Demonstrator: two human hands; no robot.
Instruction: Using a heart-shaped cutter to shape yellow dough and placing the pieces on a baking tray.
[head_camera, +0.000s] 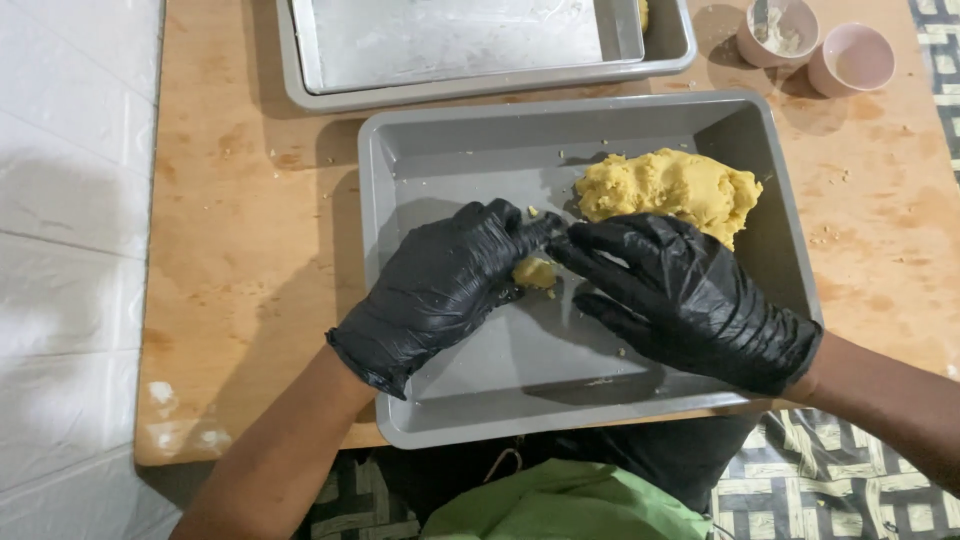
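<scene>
Both my hands wear black gloves and meet over a grey metal tray (470, 170). My left hand (440, 285) cups a small lump of yellow dough (535, 272) in its palm and fingers. My right hand (680, 295) reaches across with its fingertips touching the left hand's fingers just above that lump. A big mound of the same yellow dough (665, 188) lies in the tray's far right part, right behind my right hand.
The tray rests on a wooden board (250, 260). A second, larger metal tray (480, 50) with a flat inner pan stands behind it. Two small pink cups (850, 60) stand at the far right. White tiles lie to the left, a patterned mat at right.
</scene>
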